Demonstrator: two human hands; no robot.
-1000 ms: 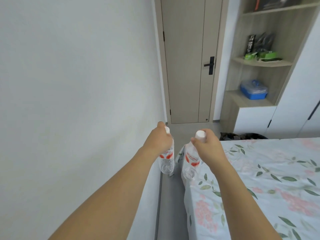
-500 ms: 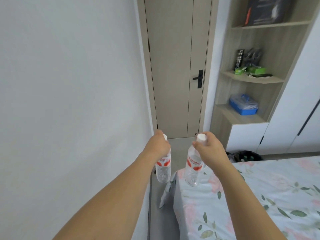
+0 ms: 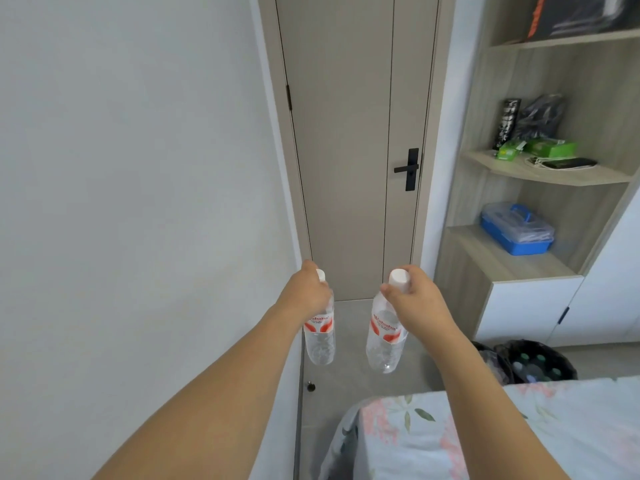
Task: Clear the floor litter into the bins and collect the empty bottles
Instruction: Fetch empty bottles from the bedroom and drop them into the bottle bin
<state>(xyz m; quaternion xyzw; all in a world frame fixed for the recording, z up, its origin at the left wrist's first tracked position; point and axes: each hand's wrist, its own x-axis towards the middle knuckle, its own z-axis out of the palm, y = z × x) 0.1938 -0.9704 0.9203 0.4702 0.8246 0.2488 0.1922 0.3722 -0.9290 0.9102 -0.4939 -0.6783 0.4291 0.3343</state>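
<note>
Left hand [image 3: 304, 289] grips left bottle [image 3: 320, 336] by neck, right hand [image 3: 414, 299] grips right bottle [image 3: 384, 341]; both hang over floor [image 3: 349, 386] nr door [image 3: 349, 133].

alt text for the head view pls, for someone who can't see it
Each hand, left and right, holds a clear capped bottle, one left and one right, by its neck above a grey floor, facing a closed door. A black-lined bin holding bottles sits right, past a floral bed.
</note>
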